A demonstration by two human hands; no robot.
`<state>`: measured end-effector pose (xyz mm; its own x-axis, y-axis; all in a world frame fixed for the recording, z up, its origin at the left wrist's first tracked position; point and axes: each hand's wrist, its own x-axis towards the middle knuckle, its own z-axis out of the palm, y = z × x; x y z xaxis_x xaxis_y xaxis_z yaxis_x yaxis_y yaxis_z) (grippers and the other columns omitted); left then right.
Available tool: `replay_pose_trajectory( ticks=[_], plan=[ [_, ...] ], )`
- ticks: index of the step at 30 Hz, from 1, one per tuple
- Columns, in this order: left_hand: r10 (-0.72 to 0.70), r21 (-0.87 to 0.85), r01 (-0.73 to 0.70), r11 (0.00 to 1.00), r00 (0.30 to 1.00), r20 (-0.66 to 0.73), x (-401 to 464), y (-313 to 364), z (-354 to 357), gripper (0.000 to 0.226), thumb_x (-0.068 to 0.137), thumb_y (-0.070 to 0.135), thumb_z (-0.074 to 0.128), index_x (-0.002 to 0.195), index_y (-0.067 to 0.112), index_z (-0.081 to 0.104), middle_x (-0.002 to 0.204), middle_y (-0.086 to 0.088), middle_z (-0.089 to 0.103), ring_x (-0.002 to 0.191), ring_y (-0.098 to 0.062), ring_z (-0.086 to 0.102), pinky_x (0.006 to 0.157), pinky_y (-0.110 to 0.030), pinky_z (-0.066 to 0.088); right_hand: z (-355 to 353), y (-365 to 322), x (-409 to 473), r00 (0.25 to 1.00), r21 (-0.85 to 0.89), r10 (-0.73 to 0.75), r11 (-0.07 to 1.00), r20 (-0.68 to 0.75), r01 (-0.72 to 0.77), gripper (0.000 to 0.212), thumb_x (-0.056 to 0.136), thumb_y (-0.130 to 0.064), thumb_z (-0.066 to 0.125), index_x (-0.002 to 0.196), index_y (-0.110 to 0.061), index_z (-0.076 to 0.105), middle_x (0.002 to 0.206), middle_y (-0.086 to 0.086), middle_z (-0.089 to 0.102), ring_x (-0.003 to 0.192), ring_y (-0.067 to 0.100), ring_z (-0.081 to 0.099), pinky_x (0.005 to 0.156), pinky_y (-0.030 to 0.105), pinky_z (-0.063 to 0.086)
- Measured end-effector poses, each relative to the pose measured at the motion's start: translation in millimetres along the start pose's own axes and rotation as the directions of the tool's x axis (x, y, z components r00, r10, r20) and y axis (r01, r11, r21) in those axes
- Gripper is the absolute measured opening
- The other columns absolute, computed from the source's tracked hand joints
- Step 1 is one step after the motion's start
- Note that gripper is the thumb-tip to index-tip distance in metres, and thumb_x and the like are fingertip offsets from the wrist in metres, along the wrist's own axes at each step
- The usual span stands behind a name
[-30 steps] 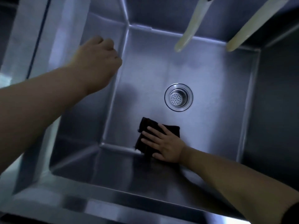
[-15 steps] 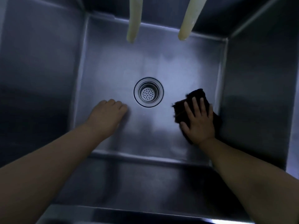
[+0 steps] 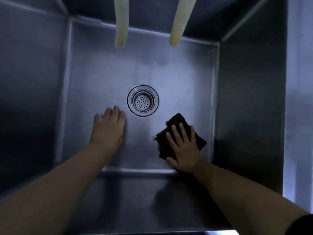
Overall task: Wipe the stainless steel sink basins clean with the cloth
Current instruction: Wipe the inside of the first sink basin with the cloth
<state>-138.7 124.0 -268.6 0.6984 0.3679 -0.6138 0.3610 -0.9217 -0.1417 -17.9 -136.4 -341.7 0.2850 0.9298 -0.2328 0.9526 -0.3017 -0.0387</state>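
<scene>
Head cam, looking straight down into a deep steel sink basin [image 3: 177, 68]. The right hand [image 3: 183, 148] is flat on a dark folded cloth [image 3: 177, 122], fingers spread a bit and pressing it onto the basin floor, not gripping it. The cloth sits in the near-right part of the floor, close to the right wall, with a thin strip of bare steel between them, and just short of the near edge where floor meets front wall. The left hand [image 3: 108, 128] lies palm down on the floor, fingers together, just left of the drain strainer [image 3: 143, 100] but not touching it. Lots of open steel toward the back wall. Two pale hoses [image 3: 121, 22] hang down over the far side.
</scene>
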Motion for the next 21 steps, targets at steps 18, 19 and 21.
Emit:
replay_pose_trajectory(
  ticks=[18, 19, 21],
  plan=[
    [0.024, -0.095, -0.009, 0.995, 0.986, 0.162, 24, -11, 8, 0.105, 0.083, 0.043, 0.065, 0.148, 0.0, -0.006, 0.156, -0.022, -0.006, 0.144, -0.039, 0.004, 0.116, -0.042, 0.016, -39, 95, 164, 0.739, 0.077, 0.673, 0.738, -0.014, -0.67, 0.084, 0.082, -0.054, 0.022, 0.15, -0.005, 0.018, 0.156, 0.024, 0.014, 0.143, 0.043, 0.009, 0.116, 0.056, 0.003],
    [0.029, -0.101, -0.012, 0.995, 0.985, 0.17, 24, -12, 8, 0.104, 0.084, 0.042, 0.064, 0.148, -0.001, -0.006, 0.156, -0.023, -0.007, 0.144, -0.04, 0.003, 0.116, -0.042, 0.015, -41, 92, 178, 0.733, 0.093, 0.68, 0.732, -0.022, -0.675, 0.083, 0.083, -0.054, 0.022, 0.15, -0.004, 0.019, 0.155, 0.025, 0.014, 0.143, 0.044, 0.008, 0.116, 0.057, 0.002],
    [0.037, -0.107, -0.018, 0.994, 0.983, 0.18, 25, -13, 8, 0.103, 0.085, 0.041, 0.063, 0.148, -0.001, -0.007, 0.156, -0.024, -0.008, 0.144, -0.041, 0.002, 0.116, -0.044, 0.013, -46, 82, 206, 0.737, 0.113, 0.675, 0.735, -0.031, -0.668, 0.082, 0.084, -0.053, 0.026, 0.15, -0.004, 0.019, 0.155, 0.026, 0.014, 0.143, 0.045, 0.009, 0.115, 0.058, 0.002]
  ],
)
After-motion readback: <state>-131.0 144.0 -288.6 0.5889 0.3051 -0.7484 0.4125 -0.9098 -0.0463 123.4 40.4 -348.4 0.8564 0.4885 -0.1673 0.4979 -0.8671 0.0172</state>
